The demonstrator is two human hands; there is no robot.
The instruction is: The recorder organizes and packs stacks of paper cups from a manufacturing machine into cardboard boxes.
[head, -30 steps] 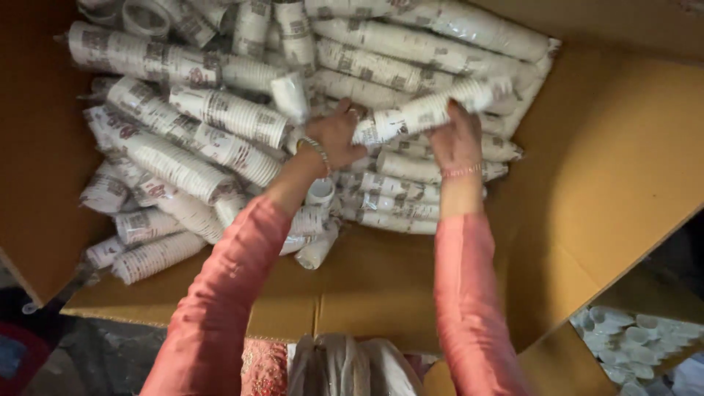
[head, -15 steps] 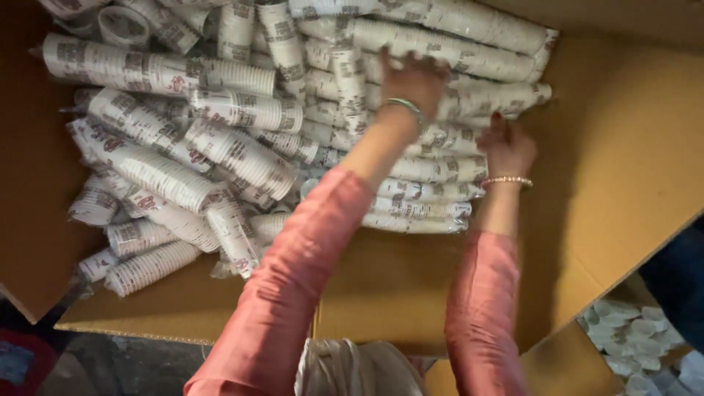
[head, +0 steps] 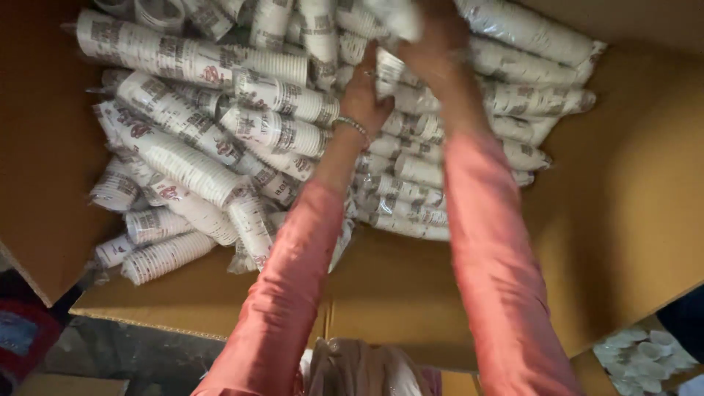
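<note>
We're reaching both hands into the cardboard box (head: pixel 623 242), at the far end of the sleeve pile (head: pixel 220 147). Right hand (head: pixel 433 51) is clamping a wrapped cup sleeve (head: pixel 396 18); left hand (head: pixel 367 92) is touching it, grip unclear. Better lifting straight, supporting both ends.

Sleeves of stacked cups piled in an open cardboard box (head: pixel 631 220).
Sleeves (head: pixel 191 158) fill the box's left and far part; near and right floor bare. Left hand (head: pixel 364 92) and right hand (head: pixel 433 48) reach in at far middle, on a cup sleeve (head: pixel 389 70); loose cups (head: pixel 638 356) outside, near right.
</note>
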